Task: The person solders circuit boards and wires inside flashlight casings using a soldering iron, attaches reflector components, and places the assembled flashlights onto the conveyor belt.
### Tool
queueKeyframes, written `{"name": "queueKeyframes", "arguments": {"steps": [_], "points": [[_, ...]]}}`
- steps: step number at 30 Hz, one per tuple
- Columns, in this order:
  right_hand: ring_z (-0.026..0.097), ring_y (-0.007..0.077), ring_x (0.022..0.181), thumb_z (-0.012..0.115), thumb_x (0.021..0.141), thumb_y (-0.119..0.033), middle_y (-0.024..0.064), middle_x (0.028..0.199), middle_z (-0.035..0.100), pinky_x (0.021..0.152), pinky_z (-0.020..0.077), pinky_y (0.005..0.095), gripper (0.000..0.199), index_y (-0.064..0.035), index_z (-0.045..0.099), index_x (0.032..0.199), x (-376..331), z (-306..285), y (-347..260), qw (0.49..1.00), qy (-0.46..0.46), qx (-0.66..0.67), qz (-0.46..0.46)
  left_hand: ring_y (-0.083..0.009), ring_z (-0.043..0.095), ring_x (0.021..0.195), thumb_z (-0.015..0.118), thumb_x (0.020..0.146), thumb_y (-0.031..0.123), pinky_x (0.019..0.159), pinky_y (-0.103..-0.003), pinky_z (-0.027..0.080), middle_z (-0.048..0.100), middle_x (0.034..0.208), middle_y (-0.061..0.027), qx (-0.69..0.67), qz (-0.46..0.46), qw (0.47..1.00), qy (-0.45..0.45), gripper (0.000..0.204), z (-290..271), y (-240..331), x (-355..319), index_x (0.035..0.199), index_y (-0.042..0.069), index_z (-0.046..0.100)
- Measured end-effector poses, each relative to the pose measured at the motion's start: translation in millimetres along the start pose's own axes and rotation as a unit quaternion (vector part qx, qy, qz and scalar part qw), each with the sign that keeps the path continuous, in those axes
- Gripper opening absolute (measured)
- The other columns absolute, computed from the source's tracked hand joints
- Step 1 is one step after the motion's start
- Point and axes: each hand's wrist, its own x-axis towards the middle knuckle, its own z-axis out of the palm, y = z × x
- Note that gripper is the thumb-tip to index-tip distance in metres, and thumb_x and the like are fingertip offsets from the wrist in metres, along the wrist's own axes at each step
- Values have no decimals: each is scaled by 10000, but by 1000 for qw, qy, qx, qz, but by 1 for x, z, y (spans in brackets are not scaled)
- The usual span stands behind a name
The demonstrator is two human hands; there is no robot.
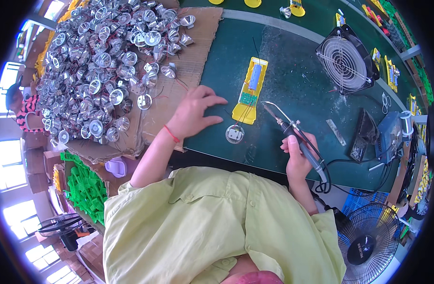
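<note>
My right hand (300,157) is wrapped round a soldering iron (315,162) with a thin metal guide tube along its shaft; the tip points up and left. Left of that tip lies a yellow flashlight housing (240,114) holding a blue battery cell (255,76) and a green circuit board (247,98). Thin wires run from the board toward a round lamp reflector (235,134) at the table's near side. My left hand (196,112) hovers beside the housing, fingers apart and holding nothing, its thumb and forefinger toward the wires.
A heap of silver lamp reflectors (103,71) covers cardboard (198,52) on the left. A square fan (348,61) stands on the green table (292,61) at far right. Nearer are a metal strip (336,132), a black stand (365,135) and a blue soldering station (389,137) with cables.
</note>
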Motion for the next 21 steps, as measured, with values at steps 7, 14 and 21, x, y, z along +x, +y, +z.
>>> {"name": "queueKeyframes", "arguments": {"steps": [7, 14, 21], "points": [[601, 139, 607, 618, 814, -48, 133, 742, 610, 552, 513, 243, 192, 49, 516, 945, -3, -1, -4, 1000, -7, 1, -23, -275, 487, 911, 697, 679, 119, 789, -385, 412, 517, 903, -61, 165, 54, 980, -100, 169, -3, 7, 2, 805, 83, 591], [602, 136, 609, 614, 815, -38, 137, 742, 615, 560, 514, 245, 197, 49, 510, 958, -3, 2, -4, 1000, -15, 6, -18, -83, 494, 632, 585, 763, 78, 591, -216, 391, 641, 868, -70, -300, -132, 945, -7, 59, 5, 16, 2, 736, 46, 543], [577, 131, 565, 599, 825, -82, 126, 715, 606, 520, 470, 216, 206, 34, 514, 972, 1, 7, -5, 1000, -14, -4, -21, -71, 565, 714, 621, 834, 106, 642, -195, 440, 645, 778, -61, -469, -233, 849, 65, 128, 25, 26, 10, 878, -11, 596]]}}
